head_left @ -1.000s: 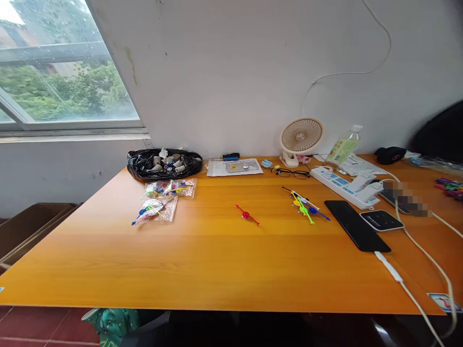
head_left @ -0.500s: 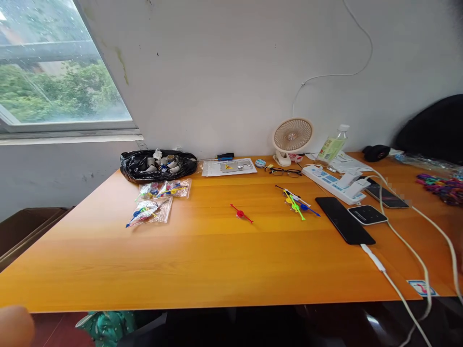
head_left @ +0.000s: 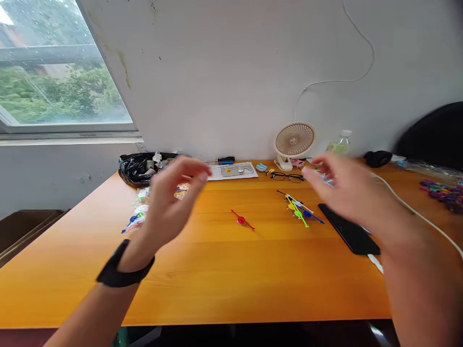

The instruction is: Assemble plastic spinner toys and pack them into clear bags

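Observation:
My left hand (head_left: 171,200), with a black band on its wrist, is raised over the left side of the table, fingers curved and apart from the thumb, with nothing between them. Behind it, small clear bags (head_left: 139,214) of colourful plastic pieces are partly hidden. My right hand (head_left: 342,188), slightly blurred, hovers above the black phone (head_left: 347,229), thumb and fingers apart and holding nothing. Between the hands a red arrow-shaped plastic piece (head_left: 241,220) with a round middle lies on the table. Right of it is a small pile of similar pieces (head_left: 297,209) in green, yellow, blue, white and black.
Along the wall stand a black plastic bag (head_left: 132,168), a screwdriver (head_left: 226,160), a flat white packet (head_left: 231,171), glasses (head_left: 287,177), a beige fan (head_left: 294,140) and a bottle (head_left: 340,143). A white cable (head_left: 419,214) and colourful strands (head_left: 441,195) lie at the right.
Both of my hands have come up into view over the table; before, only a blurred bit of skin showed at the lower left. The plastic pieces lie as before.

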A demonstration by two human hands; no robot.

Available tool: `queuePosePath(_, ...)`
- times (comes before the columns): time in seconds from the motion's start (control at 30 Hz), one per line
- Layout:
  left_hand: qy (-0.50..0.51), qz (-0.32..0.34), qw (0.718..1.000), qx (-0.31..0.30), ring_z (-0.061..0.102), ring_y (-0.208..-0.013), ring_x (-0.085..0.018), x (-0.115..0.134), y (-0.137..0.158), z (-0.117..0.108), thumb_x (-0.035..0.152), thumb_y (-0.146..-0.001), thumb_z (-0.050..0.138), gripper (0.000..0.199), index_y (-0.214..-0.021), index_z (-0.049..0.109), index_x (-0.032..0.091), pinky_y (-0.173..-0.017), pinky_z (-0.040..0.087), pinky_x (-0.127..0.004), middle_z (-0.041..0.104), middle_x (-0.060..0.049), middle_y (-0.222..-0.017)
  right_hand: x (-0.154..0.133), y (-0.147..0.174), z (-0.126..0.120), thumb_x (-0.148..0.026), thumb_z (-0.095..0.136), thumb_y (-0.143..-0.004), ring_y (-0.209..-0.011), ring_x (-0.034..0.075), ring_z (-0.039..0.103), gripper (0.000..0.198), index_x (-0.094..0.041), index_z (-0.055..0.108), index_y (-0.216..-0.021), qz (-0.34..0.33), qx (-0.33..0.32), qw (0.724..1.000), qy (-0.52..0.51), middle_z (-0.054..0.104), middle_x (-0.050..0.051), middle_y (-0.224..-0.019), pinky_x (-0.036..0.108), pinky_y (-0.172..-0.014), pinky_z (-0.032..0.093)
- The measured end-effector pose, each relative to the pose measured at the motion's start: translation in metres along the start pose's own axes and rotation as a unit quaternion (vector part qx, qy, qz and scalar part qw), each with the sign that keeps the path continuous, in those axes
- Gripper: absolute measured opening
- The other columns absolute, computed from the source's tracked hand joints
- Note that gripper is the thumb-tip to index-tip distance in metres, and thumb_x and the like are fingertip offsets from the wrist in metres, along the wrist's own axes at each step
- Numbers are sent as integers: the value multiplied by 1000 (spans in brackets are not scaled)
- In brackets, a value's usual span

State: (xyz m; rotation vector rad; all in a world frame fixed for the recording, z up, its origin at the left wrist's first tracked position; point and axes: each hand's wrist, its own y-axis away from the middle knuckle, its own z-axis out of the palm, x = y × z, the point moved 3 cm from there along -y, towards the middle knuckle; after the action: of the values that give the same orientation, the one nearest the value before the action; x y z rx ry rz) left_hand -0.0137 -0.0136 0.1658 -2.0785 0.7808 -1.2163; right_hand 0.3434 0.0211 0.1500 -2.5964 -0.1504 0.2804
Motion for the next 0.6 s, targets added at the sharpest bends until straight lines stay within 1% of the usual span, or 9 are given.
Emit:
queuePosePath(0.07,-31,-2,993,-113,68,-105,-20,-16,15,31,24,-103,61,17,-116,71,24,-93,56,-35,75,-5,-113,11,6,37,-47,56,-103,-112,34,64,43,-13,63,-128,10,-57,997,44,67,18,-118,48,-97,52)
queuePosePath(0.13,-57,21,968,-243,65,-120,-24,-32,36,67,22,-102,61,32,-133,65,26,-106,52,-41,72,-7,-129,25,17,78,-47,50,-104,-116,39,62,49,-8,59,-134,37,-111,989,90,65,23,-120,49,-97,49)
queuePosePath(0.2,-91,57,950,-295,58,-131,-28,-48,55,95,21,-102,59,38,-138,63,27,-110,48,-46,66,-6,-143,36,29,112,-46,45,-106,-114,40,62,53,-6,55,-140,61,-146,981,114,64,25,-122,50,-95,48)
queuePosePath(0.27,-129,73,941,-305,55,-134,-30,-62,66,113,20,-102,58,33,-131,68,30,-109,46,-48,64,-4,-147,41,39,135,-44,41,-107,-113,40,61,54,-7,52,-145,54,-147,982,110,63,25,-126,50,-96,47)
queuePosePath(0.3,-135,79,937,-312,57,-131,-29,-69,69,118,20,-104,56,31,-129,69,31,-106,46,-46,66,-3,-144,40,43,142,-42,40,-107,-114,39,60,53,-7,51,-146,47,-138,984,104,62,24,-128,50,-97,47)
queuePosePath(0.37,-131,84,936,-314,63,-118,-25,-79,70,123,22,-107,52,29,-127,71,32,-99,47,-41,73,-3,-131,31,48,150,-37,38,-107,-114,39,58,51,-6,52,-146,21,-115,990,76,62,24,-128,50,-99,46)
queuePosePath(0.43,-119,76,943,-301,66,-105,-22,-88,69,124,26,-109,52,26,-125,72,30,-92,47,-38,77,-3,-119,13,50,154,-32,35,-108,-114,36,58,48,-9,54,-146,-18,-97,995,22,62,22,-127,50,-102,46)
queuePosePath(0.5,-104,59,952,-281,67,-99,-22,-94,68,125,31,-108,55,22,-121,73,28,-88,47,-38,79,-4,-112,-9,51,155,-30,32,-108,-113,33,58,46,-13,55,-145,-60,-89,993,-53,64,19,-124,48,-105,46)
queuePosePath(0.6,-56,36,961,-270,68,-97,-22,-98,70,124,33,-103,65,20,-120,73,27,-89,49,-36,79,-4,-107,-40,44,153,-30,30,-110,-117,28,59,44,-17,59,-141,-115,-110,974,-163,66,14,-125,44,-107,46)
